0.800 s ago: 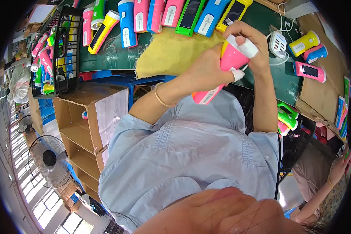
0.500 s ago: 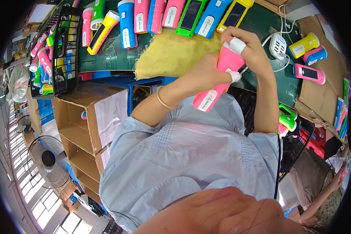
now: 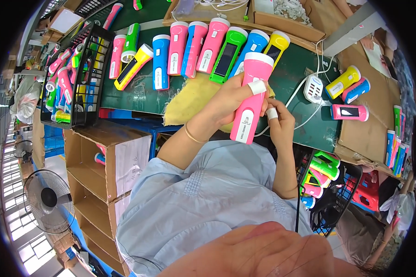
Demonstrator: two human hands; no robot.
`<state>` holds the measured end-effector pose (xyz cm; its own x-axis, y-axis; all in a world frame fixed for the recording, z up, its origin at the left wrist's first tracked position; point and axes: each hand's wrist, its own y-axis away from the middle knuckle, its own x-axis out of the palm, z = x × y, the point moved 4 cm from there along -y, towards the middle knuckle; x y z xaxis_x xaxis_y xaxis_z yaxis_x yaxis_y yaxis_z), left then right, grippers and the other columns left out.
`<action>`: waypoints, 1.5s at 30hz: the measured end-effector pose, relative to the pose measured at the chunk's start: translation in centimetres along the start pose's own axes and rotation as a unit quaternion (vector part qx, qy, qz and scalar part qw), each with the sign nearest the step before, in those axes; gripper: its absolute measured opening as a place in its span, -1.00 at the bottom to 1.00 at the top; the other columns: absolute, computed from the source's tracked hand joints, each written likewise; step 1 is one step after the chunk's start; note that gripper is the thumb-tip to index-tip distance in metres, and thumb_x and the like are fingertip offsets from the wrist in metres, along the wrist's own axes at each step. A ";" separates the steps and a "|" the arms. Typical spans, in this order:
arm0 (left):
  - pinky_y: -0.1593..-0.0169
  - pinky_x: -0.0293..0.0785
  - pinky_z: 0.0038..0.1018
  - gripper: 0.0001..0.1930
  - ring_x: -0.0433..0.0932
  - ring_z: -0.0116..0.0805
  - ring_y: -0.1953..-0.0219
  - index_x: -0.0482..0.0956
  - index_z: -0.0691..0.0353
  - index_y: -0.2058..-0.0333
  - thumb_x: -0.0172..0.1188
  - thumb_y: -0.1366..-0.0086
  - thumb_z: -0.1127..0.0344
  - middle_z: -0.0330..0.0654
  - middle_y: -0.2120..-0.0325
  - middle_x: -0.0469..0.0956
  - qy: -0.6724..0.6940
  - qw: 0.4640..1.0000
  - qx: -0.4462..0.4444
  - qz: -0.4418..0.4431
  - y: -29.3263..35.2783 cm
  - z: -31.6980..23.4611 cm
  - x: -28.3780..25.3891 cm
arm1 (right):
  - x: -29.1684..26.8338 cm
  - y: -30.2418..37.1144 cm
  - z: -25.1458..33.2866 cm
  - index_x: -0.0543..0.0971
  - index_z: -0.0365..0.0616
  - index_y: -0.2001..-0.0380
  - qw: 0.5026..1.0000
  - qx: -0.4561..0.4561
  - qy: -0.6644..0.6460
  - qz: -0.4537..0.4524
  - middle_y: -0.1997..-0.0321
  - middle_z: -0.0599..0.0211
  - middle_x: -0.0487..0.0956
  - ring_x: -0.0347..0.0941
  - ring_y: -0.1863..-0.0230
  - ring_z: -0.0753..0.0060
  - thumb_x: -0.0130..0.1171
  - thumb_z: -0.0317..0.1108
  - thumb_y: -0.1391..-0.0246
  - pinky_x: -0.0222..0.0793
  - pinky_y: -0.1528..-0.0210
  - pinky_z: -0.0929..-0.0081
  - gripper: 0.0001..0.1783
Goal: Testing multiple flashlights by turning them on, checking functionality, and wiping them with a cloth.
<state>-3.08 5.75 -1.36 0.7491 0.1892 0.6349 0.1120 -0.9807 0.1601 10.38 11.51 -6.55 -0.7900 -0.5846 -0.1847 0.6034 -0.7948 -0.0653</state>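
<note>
Pink plastic forms the flashlight [image 3: 253, 105] gripped in the left hand [image 3: 229, 100], its taped thumb across the front. The long axis slants from the tail, near and left, to the white-rimmed head, far and right. Just right of it, the right hand [image 3: 282, 125] has fingers curled; whether they touch it, I cannot tell. The flashlight's back is hidden.

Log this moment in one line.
left hand: grips pink flashlight; right hand: beside it, contact unclear; green table: more flashlights, yellow cloth
</note>
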 end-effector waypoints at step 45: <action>0.07 0.44 -0.30 -0.71 0.49 -0.25 0.23 0.37 0.23 0.09 0.00 -0.28 0.22 -0.16 0.24 0.47 0.097 0.992 0.035 0.067 -3.7 -5.7 -4.0 | -0.6 -3.4 4.2 0.57 -0.26 0.32 0.991 -0.023 -0.133 -0.015 0.37 0.44 0.54 0.37 0.38 0.70 0.19 -0.47 0.03 0.27 0.30 0.75 -0.84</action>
<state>-10.18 8.86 -0.20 0.6212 0.0565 0.7816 0.0698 -0.9974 0.0166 8.33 13.93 -2.08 -0.8046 -0.5879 0.0835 0.5786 -0.8078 -0.1125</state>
